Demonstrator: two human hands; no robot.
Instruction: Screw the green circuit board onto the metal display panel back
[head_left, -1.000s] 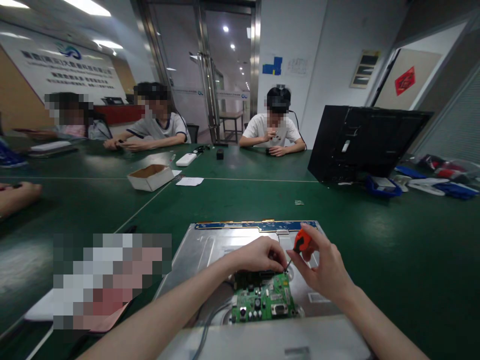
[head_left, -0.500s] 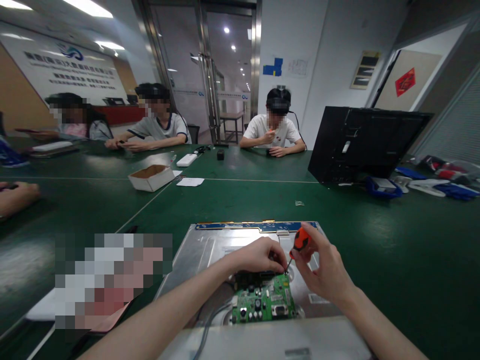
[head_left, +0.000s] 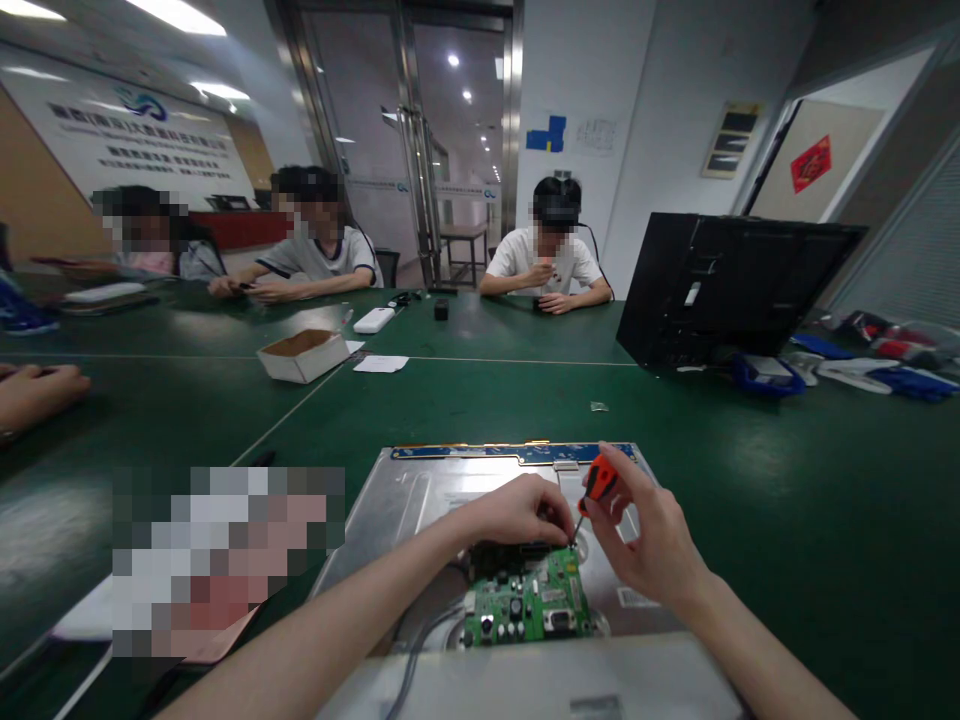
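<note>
My right hand (head_left: pixel 652 535) grips an orange and black screwdriver (head_left: pixel 599 482), tilted with its shaft pointing down and left. The tip meets the far right corner of a green circuit board (head_left: pixel 517 600), where a screw may sit, too small to tell. My left hand (head_left: pixel 529 510) is closed in a pinch beside the tip; whatever it pinches is hidden by the fingers. Under the board lies a silver metal panel (head_left: pixel 397 500), with a blue strip board (head_left: pixel 465 453) along its far edge. Grey cables (head_left: pixel 424 640) run from the board's left side toward me.
A black monitor (head_left: pixel 727 290) stands on the green table (head_left: pixel 480 400) to the right. An open white box (head_left: pixel 300 358) and a paper (head_left: pixel 381 364) are ahead left. A blurred-out flat item (head_left: pixel 225 560) lies left of the panel. Several people sit around the table.
The screwdriver handle has turned slightly in my right fingers, its tip staying at the board's corner. My left hand keeps its place. A neighbour's hand at far left has shifted a little.
</note>
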